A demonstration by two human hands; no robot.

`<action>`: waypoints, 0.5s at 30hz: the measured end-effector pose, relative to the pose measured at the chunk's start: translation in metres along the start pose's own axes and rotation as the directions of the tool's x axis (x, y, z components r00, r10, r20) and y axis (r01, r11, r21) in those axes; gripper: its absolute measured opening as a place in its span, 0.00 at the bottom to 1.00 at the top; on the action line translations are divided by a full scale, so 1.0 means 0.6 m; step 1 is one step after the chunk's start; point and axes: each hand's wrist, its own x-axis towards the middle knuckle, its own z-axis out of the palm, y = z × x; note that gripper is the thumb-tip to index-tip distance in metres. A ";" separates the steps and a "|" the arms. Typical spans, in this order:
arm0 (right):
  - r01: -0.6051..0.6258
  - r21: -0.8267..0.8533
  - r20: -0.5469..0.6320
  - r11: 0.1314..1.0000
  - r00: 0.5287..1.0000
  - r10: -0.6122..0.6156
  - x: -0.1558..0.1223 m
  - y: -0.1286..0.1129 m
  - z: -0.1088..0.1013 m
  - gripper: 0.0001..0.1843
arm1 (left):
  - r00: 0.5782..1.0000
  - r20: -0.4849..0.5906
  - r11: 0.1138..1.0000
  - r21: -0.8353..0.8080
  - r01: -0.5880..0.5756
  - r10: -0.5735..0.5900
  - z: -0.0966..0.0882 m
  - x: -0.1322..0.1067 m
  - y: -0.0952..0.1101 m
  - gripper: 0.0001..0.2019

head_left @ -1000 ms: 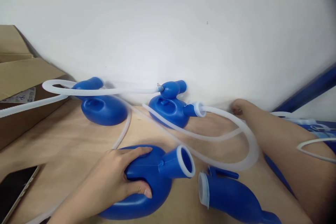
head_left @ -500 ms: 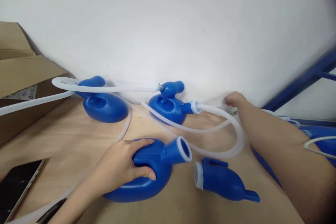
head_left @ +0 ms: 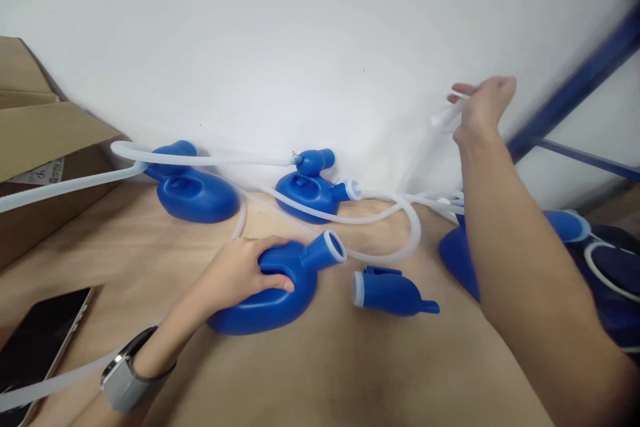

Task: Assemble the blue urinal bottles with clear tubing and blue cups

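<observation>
Grips a blue urinal bottle with the left hand at the lower centre of the frame, fingers and thumb closed around its handle, its open white-rimmed neck tilted toward the upper right. Wears a grey-strapped watch on the left wrist. At the upper right, holds a translucent piece, too blurred to name, in the bent fingers of the right hand, up before the white wall.

Just right of the gripped bottle, on the worktop: a blue funnel piece on its side, white rim to the left, narrow spout to the right. Farther back at mid-frame, a second urinal bottle with another funnel piece at its top; left of that, a third urinal bottle. Among these, looping white hoses. At the left edge, an open cardboard box; at the lower left, a smartphone. At the right edge, partly behind the right forearm, more blue containers and a blue bar.
</observation>
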 end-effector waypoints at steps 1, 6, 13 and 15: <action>-0.099 0.056 -0.128 0.994 0.986 0.105 -0.014 -0.022 0.007 0.21 | 1.000 -0.005 1.000 -0.002 -0.009 0.009 0.000 0.001 0.000 0.35; 0.031 0.288 0.014 0.957 0.999 -0.037 -0.174 -0.155 0.013 0.21 | 0.998 -0.024 0.998 -0.024 -0.055 0.055 -0.001 0.003 -0.002 0.35; -0.162 0.227 0.451 0.960 0.892 0.043 -0.436 -0.260 -0.066 0.11 | 0.992 -0.010 0.992 -0.023 -0.125 0.125 -0.005 -0.003 -0.011 0.34; -0.285 0.123 0.524 0.951 0.832 0.181 -0.469 -0.264 -0.081 0.13 | 0.988 0.054 0.990 -0.021 -0.141 0.142 -0.014 -0.009 -0.017 0.34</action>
